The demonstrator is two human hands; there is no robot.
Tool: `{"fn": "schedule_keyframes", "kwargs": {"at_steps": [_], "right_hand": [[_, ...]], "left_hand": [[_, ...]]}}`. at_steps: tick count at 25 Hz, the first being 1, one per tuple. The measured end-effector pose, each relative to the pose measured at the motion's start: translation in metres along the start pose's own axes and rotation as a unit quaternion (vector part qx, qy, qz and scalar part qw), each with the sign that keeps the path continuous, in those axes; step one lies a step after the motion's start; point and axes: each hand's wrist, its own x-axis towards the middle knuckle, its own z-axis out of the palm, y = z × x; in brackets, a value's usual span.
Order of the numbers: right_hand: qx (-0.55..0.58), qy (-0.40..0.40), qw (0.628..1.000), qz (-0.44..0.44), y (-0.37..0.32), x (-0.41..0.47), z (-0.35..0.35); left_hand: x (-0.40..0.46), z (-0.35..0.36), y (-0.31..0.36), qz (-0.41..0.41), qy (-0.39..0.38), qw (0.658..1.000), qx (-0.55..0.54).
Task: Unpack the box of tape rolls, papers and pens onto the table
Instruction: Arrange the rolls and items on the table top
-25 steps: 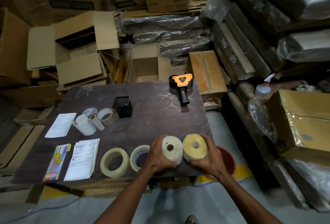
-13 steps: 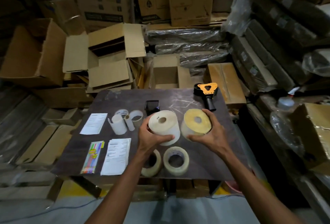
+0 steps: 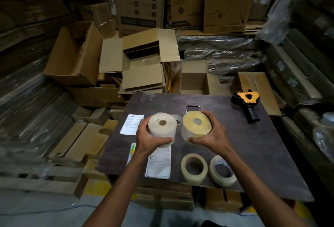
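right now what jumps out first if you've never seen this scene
Two fat rolls held up over the dark table: a white roll in the left hand, a yellow-faced roll in the right hand. At the table's far right corner lies an orange-and-black tape dispenser.

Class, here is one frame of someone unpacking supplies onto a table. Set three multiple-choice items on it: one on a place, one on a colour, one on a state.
1. Where is the tape dispenser?
A. far right corner of the table
B. near left corner
C. in a hand

2. What colour is the face of the roll in the right hand?
A. blue
B. yellow
C. black

3. How are the two clear tape rings at the near edge?
A. both held up
B. stacked
C. lying side by side

Answers:
1 A, it sits at the far right, untouched.
2 B, the yellow roll shows a yellow face; the left hand holds the white roll.
3 C, they lie next to each other on the table.
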Motion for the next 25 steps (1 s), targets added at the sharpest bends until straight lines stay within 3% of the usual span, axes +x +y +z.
{"fn": "schedule_keyframes", "kwargs": {"at_steps": [10, 20, 25], "right_hand": [[0.029, -0.037, 0.999, -0.011, -0.006, 0.126, 0.077], [0.038, -0.080, 0.995, 0.045, 0.021, 0.252, 0.147], [0.009, -0.072, 0.992, 0.100, 0.052, 0.311, 0.196]], "left_hand": [[0.109, -0.040, -0.050, 0.004, 0.037, 0.999, 0.019], [0.248, -0.045, -0.111, -0.062, 0.030, 0.996, 0.054], [0.328, -0.040, -0.175, -0.087, -0.002, 0.994, 0.068]]}}
